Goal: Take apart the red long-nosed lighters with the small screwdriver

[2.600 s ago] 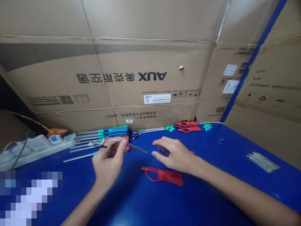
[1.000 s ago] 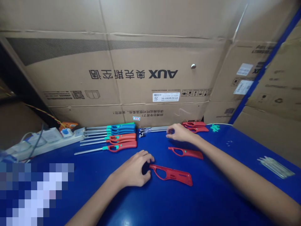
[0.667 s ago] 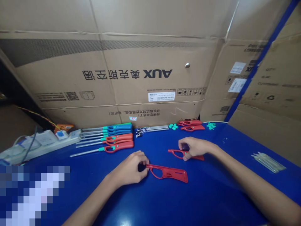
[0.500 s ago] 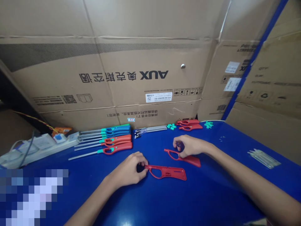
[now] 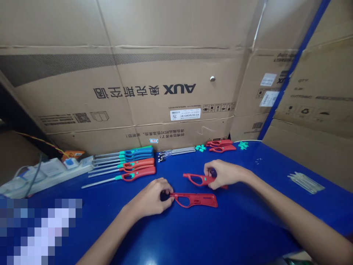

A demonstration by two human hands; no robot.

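Left hand [image 5: 154,197] pinches the narrow tip of the near red handle [image 5: 206,200] on the blue surface [image 5: 171,235] while the right hand [image 5: 224,174] grips the far red handle [image 5: 202,180] just beyond, so a loose hold there might let the near one swivel if bumped.

Right hand [image 5: 224,173] covers part of the far red lighter shell's [image 5: 196,179] grip, centre right. Left hand's [image 5: 154,198] fingers hide the near red lighter shell's [image 5: 204,200] tip. Lower left: pixelated patch [image 5: 41,232], unreadable. Power strip [image 5: 59,178] cut by left edge. White bits [image 5: 258,161], right: too small to ID. Right carton [image 5: 311,130] print blurred.
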